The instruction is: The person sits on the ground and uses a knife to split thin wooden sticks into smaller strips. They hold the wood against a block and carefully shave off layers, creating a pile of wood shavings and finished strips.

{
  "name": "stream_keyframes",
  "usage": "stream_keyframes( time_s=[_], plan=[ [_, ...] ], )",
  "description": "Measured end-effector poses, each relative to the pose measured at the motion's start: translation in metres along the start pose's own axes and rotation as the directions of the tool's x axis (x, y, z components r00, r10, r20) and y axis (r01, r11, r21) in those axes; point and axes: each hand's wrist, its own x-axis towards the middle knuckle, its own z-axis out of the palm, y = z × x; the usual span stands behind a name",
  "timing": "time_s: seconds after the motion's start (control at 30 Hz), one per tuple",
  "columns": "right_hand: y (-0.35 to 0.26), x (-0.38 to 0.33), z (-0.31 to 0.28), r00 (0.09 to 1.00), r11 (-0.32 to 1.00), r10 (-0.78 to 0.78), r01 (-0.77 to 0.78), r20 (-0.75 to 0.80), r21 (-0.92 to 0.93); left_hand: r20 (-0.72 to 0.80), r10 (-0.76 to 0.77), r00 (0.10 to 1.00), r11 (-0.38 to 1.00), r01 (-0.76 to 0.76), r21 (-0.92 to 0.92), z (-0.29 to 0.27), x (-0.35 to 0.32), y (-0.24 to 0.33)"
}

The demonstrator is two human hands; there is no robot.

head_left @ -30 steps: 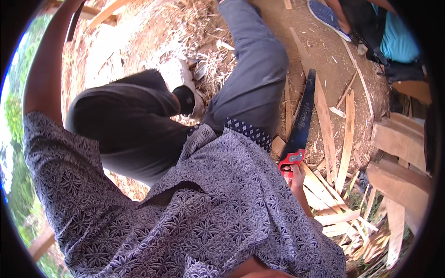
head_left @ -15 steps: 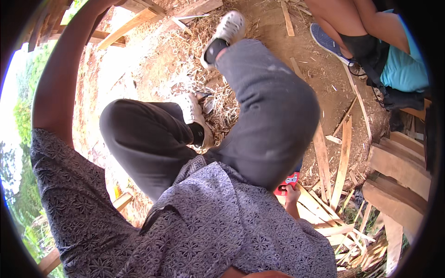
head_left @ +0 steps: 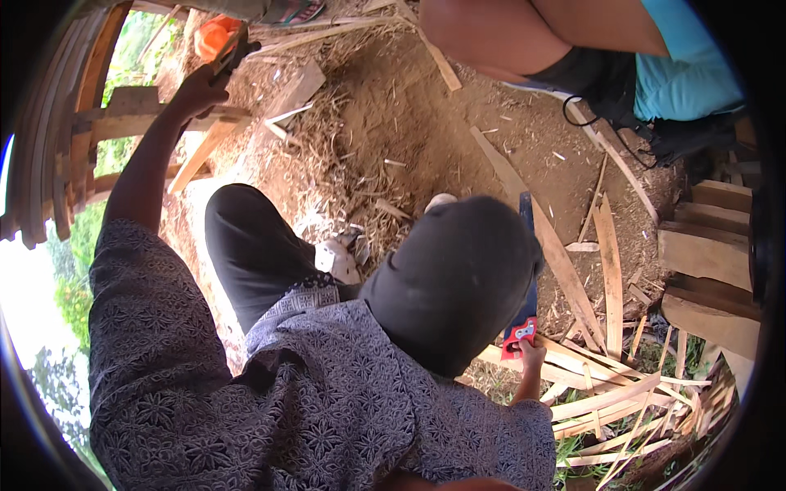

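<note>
My right hand (head_left: 532, 357), low at my right side, is closed round the red handle of a hand saw (head_left: 519, 331). The saw's dark blade points away from me and passes partly behind my right knee. My left arm stretches far forward and to the left. At its end my left hand (head_left: 200, 92) is closed beside a dark, narrow object (head_left: 235, 62), which seems to be in its grip; its kind is unclear. An orange object (head_left: 216, 36) lies just beyond that hand.
Stacked timber (head_left: 706, 254) stands at the right, with split wood strips (head_left: 606, 401) scattered below it. A person in turquoise clothing (head_left: 686, 86) crouches at the far right. Upright planks (head_left: 61, 135) line the left. Shavings (head_left: 327, 155) cover the dirt ahead; another person's sandalled foot (head_left: 299, 11) shows beyond.
My left hand has come into view with the dark object. My legs have shifted, the right foot drawing back. More of the saw now shows in my right hand. The crouching person appears nearer.
</note>
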Motion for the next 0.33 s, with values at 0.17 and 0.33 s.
stream_keyframes(
  time_s=[0.17, 0.33],
  plan=[
    [-0.006, -0.01, 0.008, 0.969, 0.979, 0.2, -0.194, -0.143, 0.055, 0.073, 0.144, 0.987, 0.99, -0.143, -0.018, 0.058, 0.072, 0.028],
    [-0.057, -0.091, 0.032, 0.892, 0.922, 0.376, -0.388, -0.251, 0.004, 0.333, 0.116, 0.936, 0.979, -0.051, -0.197, 0.038, 0.03, 0.06]
  ],
)
